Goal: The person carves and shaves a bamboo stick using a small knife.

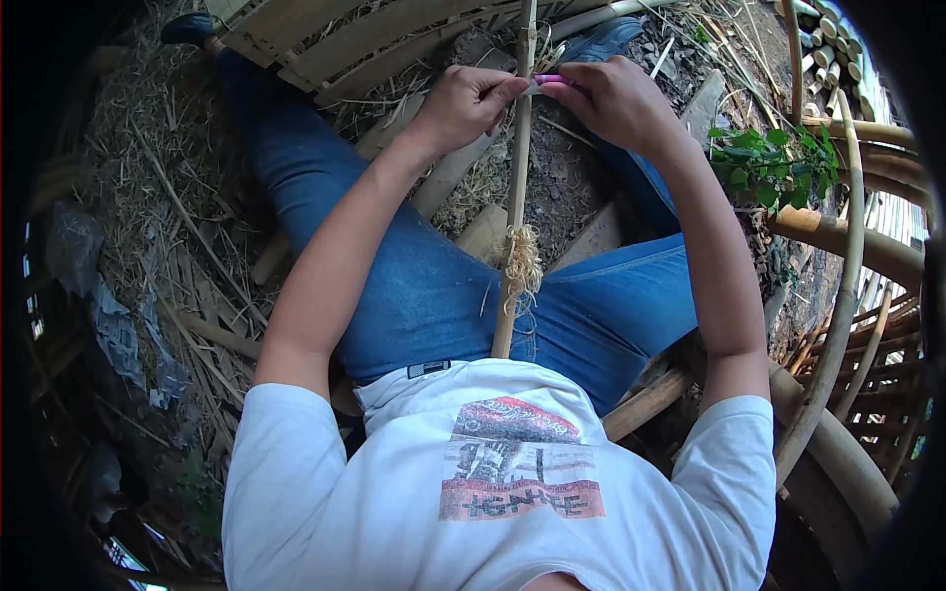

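A long thin bamboo pole (521, 167) runs from my waist up between my legs, past both hands. Curly pale shavings (522, 264) cling to its lower part. My right hand (609, 97) is closed around the pink handle of a small knife (554, 79), whose blade lies against the pole. On the pole's left side, my left hand (466, 106) is closed, thumb and fingers pinched near the blade tip; what lies between them is too small to tell.
Woven bamboo slats (325, 39) stand at the top left. Green leaves (774, 167) and curved bamboo poles (849, 246) are at the right, with cut bamboo pieces (828, 59) stacked behind. Dry straw and a crumpled plastic sheet (118, 325) lie at the left.
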Tool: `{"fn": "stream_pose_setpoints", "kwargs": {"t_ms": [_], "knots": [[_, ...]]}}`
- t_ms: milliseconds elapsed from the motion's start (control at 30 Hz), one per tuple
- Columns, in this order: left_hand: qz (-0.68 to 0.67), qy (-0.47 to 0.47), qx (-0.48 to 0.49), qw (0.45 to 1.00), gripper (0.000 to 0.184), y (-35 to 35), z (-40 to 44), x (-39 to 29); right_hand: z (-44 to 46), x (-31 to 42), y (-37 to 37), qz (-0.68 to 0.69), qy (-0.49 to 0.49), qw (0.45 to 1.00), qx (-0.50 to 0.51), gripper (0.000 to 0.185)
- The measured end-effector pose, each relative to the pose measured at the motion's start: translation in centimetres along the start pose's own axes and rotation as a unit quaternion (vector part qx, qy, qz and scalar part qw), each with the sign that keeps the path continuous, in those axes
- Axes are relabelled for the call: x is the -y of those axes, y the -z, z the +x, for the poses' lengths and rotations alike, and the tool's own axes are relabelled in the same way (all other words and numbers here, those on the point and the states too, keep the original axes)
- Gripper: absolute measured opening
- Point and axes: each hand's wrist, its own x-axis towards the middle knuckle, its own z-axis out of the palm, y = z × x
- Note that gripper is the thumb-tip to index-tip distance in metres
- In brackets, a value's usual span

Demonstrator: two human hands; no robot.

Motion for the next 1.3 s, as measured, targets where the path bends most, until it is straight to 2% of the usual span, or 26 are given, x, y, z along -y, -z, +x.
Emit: {"fn": "stream_pose_setpoints", "kwargs": {"t_ms": [133,233,333,467,533,633,700,800,867,933,1000,1167,1300], "knots": [[-0.058,0.026,0.018,0.998,0.042,-0.2,-0.5,-0.2,0.3,0.0,0.3,0.001,-0.008,0.999,0.036,0.032],[-0.095,0.043,0.036,0.994,0.043,-0.6,-1.8,-0.3,-0.5,0.8,0.3,0.029,0.054,0.998,0.006,0.034],[-0.080,0.040,0.041,0.995,0.044,-0.6,-2.3,-0.4,-1.1,1.5,0.2,0.026,0.004,0.999,0.044,0.034],[-0.067,0.042,0.042,0.996,0.044,-0.5,-2.4,-0.6,-1.0,1.7,0.3,0.031,0.005,0.999,0.040,0.033],[-0.102,0.054,0.068,0.991,0.043,-0.5,-2.8,-0.5,-1.4,2.1,0.5,0.029,0.001,0.999,0.043,0.033],[-0.113,0.057,0.079,0.989,0.043,-0.8,-4.4,-1.0,-2.5,3.2,0.4,0.101,-0.010,0.992,0.078,0.034],[-0.093,0.062,0.066,0.992,0.042,-0.8,-4.9,-1.5,-2.9,3.3,0.0,0.085,-0.021,0.994,0.067,0.035],[-0.163,0.081,0.120,0.976,0.042,-0.1,-3.9,-1.0,-2.4,3.5,0.0,0.047,-0.025,0.998,0.033,0.034],[-0.128,0.059,0.079,0.987,0.044,0.2,-2.1,0.3,-1.2,2.2,-0.4,0.000,-0.011,1.000,-0.008,0.032],[-0.112,0.047,0.058,0.991,0.044,0.6,-0.6,1.0,0.1,1.5,0.0,-0.008,-0.018,1.000,-0.003,0.031],[-0.132,0.049,0.062,0.988,0.045,0.7,0.0,1.3,1.0,0.6,-0.4,-0.014,-0.012,1.000,-0.018,0.032],[-0.118,0.052,0.054,0.990,0.044,0.4,-0.7,0.7,0.6,1.5,0.1,-0.002,-0.021,1.000,0.017,0.034],[-0.129,0.059,0.082,0.986,0.042,0.4,-1.7,0.4,-0.3,2.3,0.2,0.034,-0.024,0.999,0.028,0.035]]}}
